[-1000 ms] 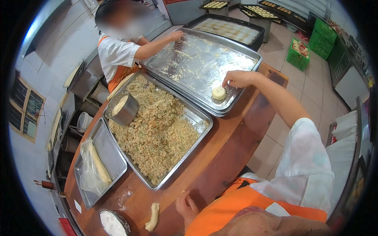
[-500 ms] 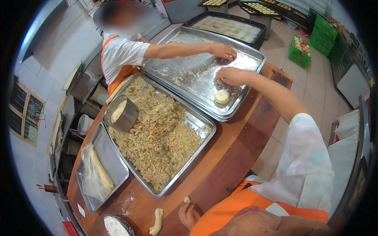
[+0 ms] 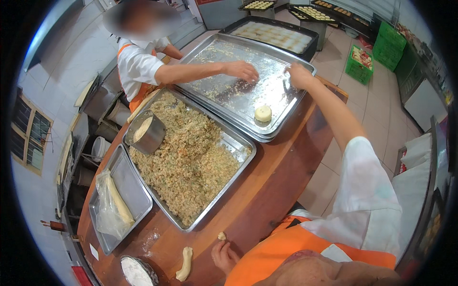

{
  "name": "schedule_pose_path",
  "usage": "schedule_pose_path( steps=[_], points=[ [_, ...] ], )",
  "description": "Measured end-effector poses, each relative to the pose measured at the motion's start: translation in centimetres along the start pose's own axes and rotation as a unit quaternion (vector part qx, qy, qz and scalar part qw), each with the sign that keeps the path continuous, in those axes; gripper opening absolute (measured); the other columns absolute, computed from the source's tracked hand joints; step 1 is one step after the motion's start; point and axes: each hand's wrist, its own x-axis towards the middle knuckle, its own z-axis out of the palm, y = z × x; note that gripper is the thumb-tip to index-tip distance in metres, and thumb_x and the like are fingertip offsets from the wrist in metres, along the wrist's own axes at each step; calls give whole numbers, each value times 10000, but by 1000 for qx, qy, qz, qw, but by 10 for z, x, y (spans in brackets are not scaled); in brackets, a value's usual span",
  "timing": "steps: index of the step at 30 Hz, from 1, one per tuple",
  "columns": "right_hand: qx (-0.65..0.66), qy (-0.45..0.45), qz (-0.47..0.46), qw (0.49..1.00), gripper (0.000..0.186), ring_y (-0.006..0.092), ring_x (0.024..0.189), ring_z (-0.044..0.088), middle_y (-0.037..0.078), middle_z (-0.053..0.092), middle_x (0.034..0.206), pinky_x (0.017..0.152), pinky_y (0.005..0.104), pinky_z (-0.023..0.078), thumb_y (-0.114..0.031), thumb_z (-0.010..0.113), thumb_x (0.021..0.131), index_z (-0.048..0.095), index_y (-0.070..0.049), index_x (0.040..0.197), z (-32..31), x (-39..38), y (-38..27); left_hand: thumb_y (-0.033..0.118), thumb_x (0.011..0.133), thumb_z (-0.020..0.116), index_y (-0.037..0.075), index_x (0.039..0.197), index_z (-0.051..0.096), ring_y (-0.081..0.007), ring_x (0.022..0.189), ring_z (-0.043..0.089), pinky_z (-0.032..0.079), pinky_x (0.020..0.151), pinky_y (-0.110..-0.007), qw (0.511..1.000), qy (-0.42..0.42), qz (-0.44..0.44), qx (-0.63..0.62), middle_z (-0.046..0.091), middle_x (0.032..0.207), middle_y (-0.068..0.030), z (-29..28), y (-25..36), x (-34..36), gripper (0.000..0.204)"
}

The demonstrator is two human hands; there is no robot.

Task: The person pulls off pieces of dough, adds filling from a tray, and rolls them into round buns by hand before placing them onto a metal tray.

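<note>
My left hand (image 3: 225, 255) rests at the near table edge, fingers loosely bent and apart, just below a small dough scrap (image 3: 222, 236); a longer dough piece (image 3: 184, 262) lies to its left. My right hand (image 3: 298, 75) is over the right end of the top metal tray (image 3: 205, 57), fingertips bent down and blurred, so their grip is unclear. A pale round pastry (image 3: 263, 113) sits near that tray's front corner. A crumbly speckled mixture (image 3: 181, 171) fills a deep tray, with a metal container of pale crumbs (image 3: 155, 136) in it.
A co-worker's hand (image 3: 242, 71) reaches over the stacked trays from the left. A tray with bagged dough (image 3: 114, 200), a flour bowl (image 3: 136, 271), a dark pan (image 3: 267, 35), green crates (image 3: 360, 64) and pans of small pastries (image 3: 312, 13) surround the wooden table (image 3: 272, 181).
My right hand has moved away from the round pastry toward the tray's far right. The co-worker's hand swung rightward across the tray, then drew back slightly left. My left hand stays at the table edge.
</note>
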Motion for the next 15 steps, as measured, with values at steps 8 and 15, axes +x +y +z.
schedule_pose_path(
  steps=[8,15],
  points=[
    [234,-446,-96,859,265,342,1061,648,151,664,1132,877,439,525,-54,683,816,704,-61,1079,-29,-3,-29,-84,786,628,20,959,677,-346,999,627,488,909,-444,1000,13,-8,-20,670,1037,-138,-6,7,0,209],
    [131,-142,-48,980,334,366,1092,619,181,630,1165,938,425,498,14,603,820,694,-110,1116,-22,-11,-16,-81,805,616,8,969,672,-353,967,634,490,898,-444,1000,10,-7,-26,674,1024,-147,-6,6,1,195]
  ],
)
